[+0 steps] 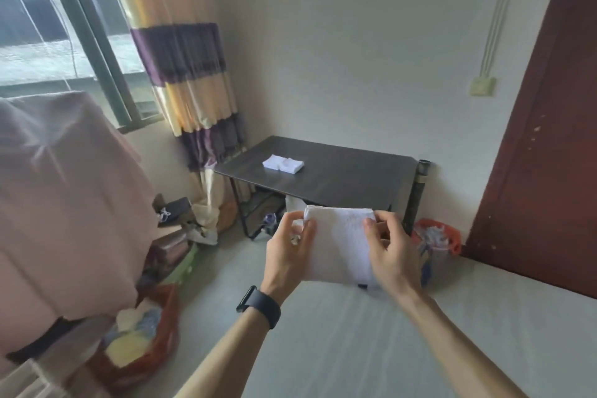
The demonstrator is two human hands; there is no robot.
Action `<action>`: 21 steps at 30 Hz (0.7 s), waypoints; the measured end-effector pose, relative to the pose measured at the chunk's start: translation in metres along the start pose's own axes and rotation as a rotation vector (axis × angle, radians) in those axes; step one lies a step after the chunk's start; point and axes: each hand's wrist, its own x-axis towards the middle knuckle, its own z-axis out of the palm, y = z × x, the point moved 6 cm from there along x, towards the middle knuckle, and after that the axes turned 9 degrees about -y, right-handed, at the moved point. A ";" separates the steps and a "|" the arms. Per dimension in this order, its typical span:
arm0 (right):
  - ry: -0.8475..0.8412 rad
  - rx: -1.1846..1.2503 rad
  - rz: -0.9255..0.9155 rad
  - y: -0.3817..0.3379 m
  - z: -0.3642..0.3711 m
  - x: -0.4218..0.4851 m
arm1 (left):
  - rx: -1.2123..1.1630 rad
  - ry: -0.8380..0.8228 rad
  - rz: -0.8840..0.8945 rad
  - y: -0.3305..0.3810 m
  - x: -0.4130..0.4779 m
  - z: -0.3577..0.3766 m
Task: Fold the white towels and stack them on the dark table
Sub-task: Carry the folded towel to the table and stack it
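L hand (pixel 288 252), R hand (pixel 393 254) in pinch

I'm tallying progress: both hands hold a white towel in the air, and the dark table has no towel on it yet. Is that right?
Not quite. The head view shows a folded white towel lying on the dark table. The rest is right: the left hand and the right hand both hold a second white towel in the air.

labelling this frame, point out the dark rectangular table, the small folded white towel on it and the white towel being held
dark rectangular table (pixel 349 179): head view, bare top
small folded white towel (pixel 283 164): head view, top face
held white towel (pixel 339 245): head view, front face
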 end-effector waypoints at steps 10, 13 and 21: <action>-0.140 0.114 -0.021 0.045 0.147 0.191 | -0.013 0.171 -0.092 -0.074 0.192 -0.063; -0.193 0.133 -0.023 0.067 0.191 0.253 | -0.001 0.222 -0.115 -0.097 0.253 -0.079; -0.326 0.128 0.019 0.130 0.321 0.384 | 0.056 0.301 -0.223 -0.182 0.398 -0.125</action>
